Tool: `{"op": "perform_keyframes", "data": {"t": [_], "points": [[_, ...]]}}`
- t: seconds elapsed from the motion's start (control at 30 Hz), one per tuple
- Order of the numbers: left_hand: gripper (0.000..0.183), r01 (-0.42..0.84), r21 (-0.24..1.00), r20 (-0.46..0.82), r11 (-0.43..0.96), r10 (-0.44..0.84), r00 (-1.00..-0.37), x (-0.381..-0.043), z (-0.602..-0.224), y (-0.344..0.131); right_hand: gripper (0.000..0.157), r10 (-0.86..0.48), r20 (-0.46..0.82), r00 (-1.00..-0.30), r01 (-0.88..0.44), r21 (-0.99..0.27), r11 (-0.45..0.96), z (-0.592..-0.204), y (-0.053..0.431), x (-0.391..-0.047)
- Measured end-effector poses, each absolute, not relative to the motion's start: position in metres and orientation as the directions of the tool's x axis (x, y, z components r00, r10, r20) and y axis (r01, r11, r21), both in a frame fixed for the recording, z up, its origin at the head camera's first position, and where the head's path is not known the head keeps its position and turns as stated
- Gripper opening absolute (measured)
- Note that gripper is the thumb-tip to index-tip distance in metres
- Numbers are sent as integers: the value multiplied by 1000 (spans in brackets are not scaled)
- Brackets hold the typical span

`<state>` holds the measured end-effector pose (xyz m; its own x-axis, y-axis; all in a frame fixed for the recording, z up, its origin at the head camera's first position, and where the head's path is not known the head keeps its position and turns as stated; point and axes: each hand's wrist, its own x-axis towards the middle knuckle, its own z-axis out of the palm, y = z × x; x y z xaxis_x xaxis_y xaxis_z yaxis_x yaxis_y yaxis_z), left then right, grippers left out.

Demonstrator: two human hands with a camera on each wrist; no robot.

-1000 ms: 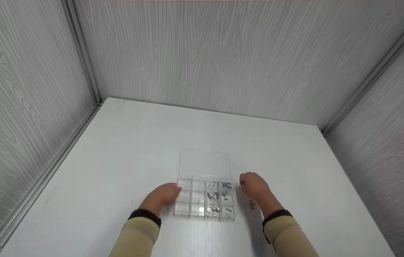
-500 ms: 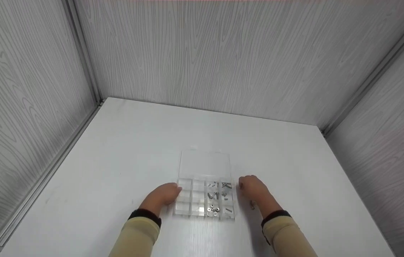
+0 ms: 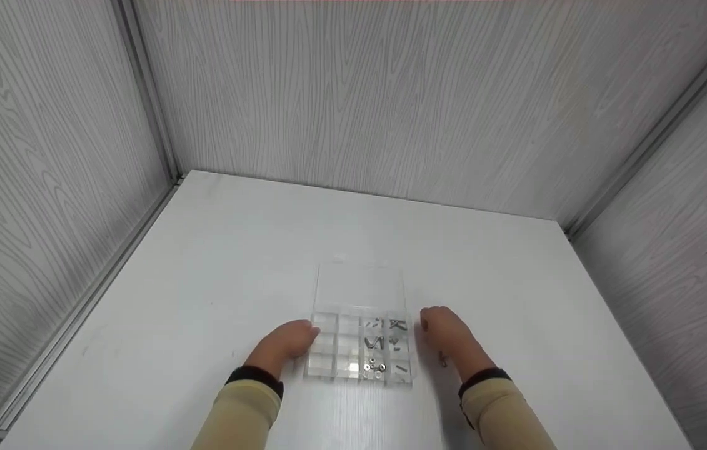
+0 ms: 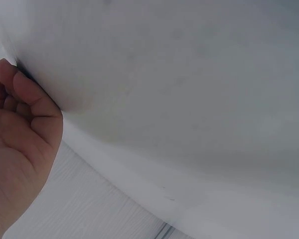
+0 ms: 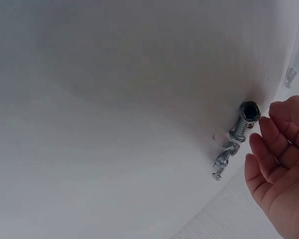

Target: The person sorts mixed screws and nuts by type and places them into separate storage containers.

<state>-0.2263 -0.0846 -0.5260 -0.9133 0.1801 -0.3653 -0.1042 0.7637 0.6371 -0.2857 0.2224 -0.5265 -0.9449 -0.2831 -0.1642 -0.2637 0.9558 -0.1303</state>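
Observation:
A clear plastic compartment box [image 3: 347, 380] lies on the table with its lid [image 3: 359, 284] folded back. My left hand [image 3: 287, 340] grips the box's left edge, thumb over the rim. In the left wrist view this hand [image 4: 25, 134] has its fingers curled; the box is mostly out of that view. My right hand [image 3: 450, 337] is low beside the box's right edge. In the right wrist view the right hand [image 5: 284, 164] has loosely bent fingers, the tips right at a socket-head bolt [image 5: 241, 119]. Smaller metal fasteners [image 5: 224, 158] trail below that bolt.
Several nuts [image 3: 374, 367] lie in a front compartment. Screws [image 3: 374, 342] and other small metal pieces [image 3: 397, 325] fill compartments on the right half. A white table [image 3: 253, 237] carries everything, with wood-grain panels [image 3: 353, 94] rising behind and at both sides.
My right hand has come down slightly toward the table beside the box. My left hand and the box have stayed in place.

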Motion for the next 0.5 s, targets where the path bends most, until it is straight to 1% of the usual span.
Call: {"op": "perform_keyframes", "data": {"t": [0.13,0.3,0.5], "points": [[49,-120,643,-366,757,166,-916,-227,-526,-85,14,-329,-101,-939,-313,-149,938,-518,221,-288],[49,-124,647,-360,752,158,-920,-226,-525,-85,12,-404,-33,-914,-393,-169,904,-505,213,-290],[48,-102,635,-351,765,170,-921,-224,-523,-85,13,-456,-15,-890,-445,-192,875,-500,193,-288]]}}
